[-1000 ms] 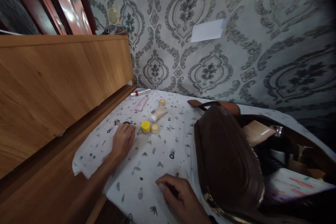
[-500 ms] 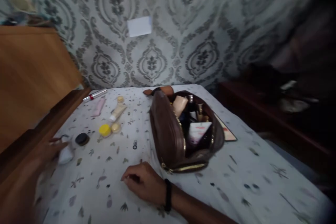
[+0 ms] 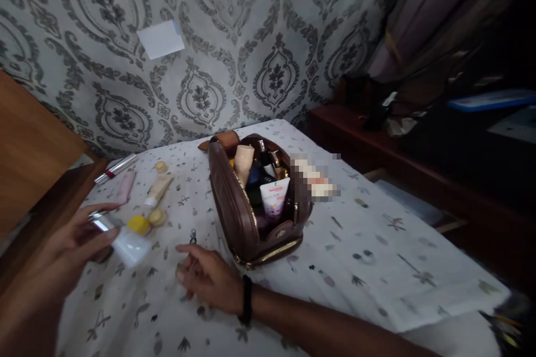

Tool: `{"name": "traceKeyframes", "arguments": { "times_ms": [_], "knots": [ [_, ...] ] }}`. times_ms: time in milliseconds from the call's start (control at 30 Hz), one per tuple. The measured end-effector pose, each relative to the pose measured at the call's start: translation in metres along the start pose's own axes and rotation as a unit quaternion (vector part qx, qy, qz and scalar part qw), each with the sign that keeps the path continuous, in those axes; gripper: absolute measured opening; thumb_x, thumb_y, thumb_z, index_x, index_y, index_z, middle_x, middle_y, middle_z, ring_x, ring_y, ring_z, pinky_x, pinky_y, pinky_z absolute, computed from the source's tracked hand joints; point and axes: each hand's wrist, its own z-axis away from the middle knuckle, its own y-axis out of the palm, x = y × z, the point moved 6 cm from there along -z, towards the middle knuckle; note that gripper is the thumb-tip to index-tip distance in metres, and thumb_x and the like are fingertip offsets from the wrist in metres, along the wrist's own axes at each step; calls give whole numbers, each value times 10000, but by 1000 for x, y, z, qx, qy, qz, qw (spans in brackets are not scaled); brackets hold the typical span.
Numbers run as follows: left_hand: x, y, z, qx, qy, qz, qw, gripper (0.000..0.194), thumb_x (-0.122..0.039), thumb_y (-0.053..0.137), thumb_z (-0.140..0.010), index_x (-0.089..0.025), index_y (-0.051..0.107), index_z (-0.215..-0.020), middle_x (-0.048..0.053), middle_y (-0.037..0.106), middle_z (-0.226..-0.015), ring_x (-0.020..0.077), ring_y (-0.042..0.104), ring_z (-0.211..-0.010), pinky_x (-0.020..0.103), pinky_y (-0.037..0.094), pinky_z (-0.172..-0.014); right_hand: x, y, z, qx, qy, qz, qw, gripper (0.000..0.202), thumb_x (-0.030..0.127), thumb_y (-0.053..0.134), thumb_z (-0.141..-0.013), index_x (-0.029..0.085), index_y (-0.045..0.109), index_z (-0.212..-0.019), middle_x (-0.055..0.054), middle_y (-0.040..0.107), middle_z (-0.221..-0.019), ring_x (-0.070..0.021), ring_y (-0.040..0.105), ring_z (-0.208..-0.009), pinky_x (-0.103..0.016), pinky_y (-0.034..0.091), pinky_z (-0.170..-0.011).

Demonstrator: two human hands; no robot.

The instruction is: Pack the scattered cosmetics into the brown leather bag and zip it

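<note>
My left hand [image 3: 77, 245] is closed around a white bottle with a silver cap [image 3: 133, 248], tilted and held above the cloth. My right hand [image 3: 211, 279] hovers over or rests on the cloth, index finger stretched out and other fingers loosely bent, holding nothing. Just beyond it stands an open brown toiletry bag [image 3: 228, 206] with gold zips. A white and pink squeeze tube [image 3: 274, 198] and a beige tube [image 3: 243, 163] stick out of the bag. Near my left hand are a yellow-lidded jar [image 3: 139, 225] and a small cream-coloured jar [image 3: 157, 217].
Farther back on the patterned cloth [image 3: 360, 290] lie a beige tube with a white cap [image 3: 159, 189], another small jar [image 3: 160, 167], a pink tube [image 3: 125, 187] and a silver tube [image 3: 115, 169]. Wooden furniture [image 3: 33, 139] borders the left; a dark red shelf [image 3: 335, 128] stands at right.
My left hand has lifted the white bottle and brought it to the right, over the jars' side. My right index finger has stretched out. The view has turned to the right.
</note>
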Motion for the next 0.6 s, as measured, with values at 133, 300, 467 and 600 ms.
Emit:
{"name": "traceKeyframes", "arguments": {
  "times_ms": [133, 300, 467, 600],
  "knots": [
    [-26, 56, 8, 65, 19, 103, 992, 526, -408, 817, -698, -212, 624, -1147, -35, 573, -690, 100, 513, -571, 185, 434, -489, -5, -1, -7, -9, 47, -209, 977, 760, 673, 664, -781, 243, 459, -1372, -59, 556, -1087, -121, 681, -730, -167, 444, -445],
    [-19, 82, 4, 125, 43, 161, 978, 440, -415, 764, -776, -187, 619, -1123, -12, 571, -767, 99, 513, -606, 195, 442, -503, -4, 0, -13, -3, 59, -288, 956, 616, 664, 715, -747, 180, 591, -1109, -26, 610, -924, -126, 681, -670, -169, 421, -426],
    [-15, 89, 1, 127, 25, 176, 976, 460, -510, 684, -834, -171, 626, -1140, 0, 571, -768, 114, 537, -633, 209, 464, -523, -6, -4, -14, -44, 81, -310, 946, 551, 578, 797, -702, 185, 580, -1022, -5, 629, -875, -99, 641, -628, -167, 372, -426],
    [-18, 91, -2, 120, 34, 180, 976, 460, -510, 719, -800, -151, 666, -1083, -10, 549, -711, 103, 497, -607, 199, 434, -502, -5, -7, -13, -65, 74, -290, 952, 503, 490, 836, -673, 202, 547, -968, 17, 625, -875, -78, 602, -593, -162, 342, -414]
  ]
}}
